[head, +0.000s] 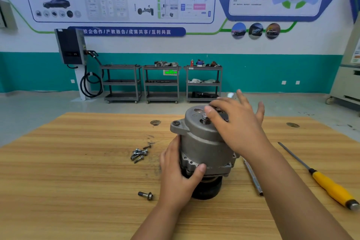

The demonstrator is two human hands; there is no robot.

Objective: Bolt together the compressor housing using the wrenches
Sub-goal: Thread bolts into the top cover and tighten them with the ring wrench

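Where the compressor housing [202, 142] is set: near the middle of the wooden table [78, 181], stood upright on its black pulley [209, 189], with the grey cap uppermost.
Left hand [179, 177]: wrapped around the lower left side of the housing; the thumb is laid across the front at the flange and the fingers are curled out of sight behind the body.
Right hand [237, 122]: laid over the right part of the cap with the fingers spread and nearly straight; nothing is seen to be held, and the thumb tip is placed just beside the top bolt [205, 118].
Loose bolts [139, 154]: heaped in a small cluster on the table, left of the housing and apart from it.
Single bolt [146, 195]: laid on its side nearer the front edge, just left of the left wrist.
Slim steel tool [253, 177]: laid on the table right of the housing, partly covered by the right forearm; its type cannot be told.
Yellow-handled screwdriver [331, 185]: laid diagonally at the far right.
Background: three grey carts [161, 84] are lined along the teal wall.
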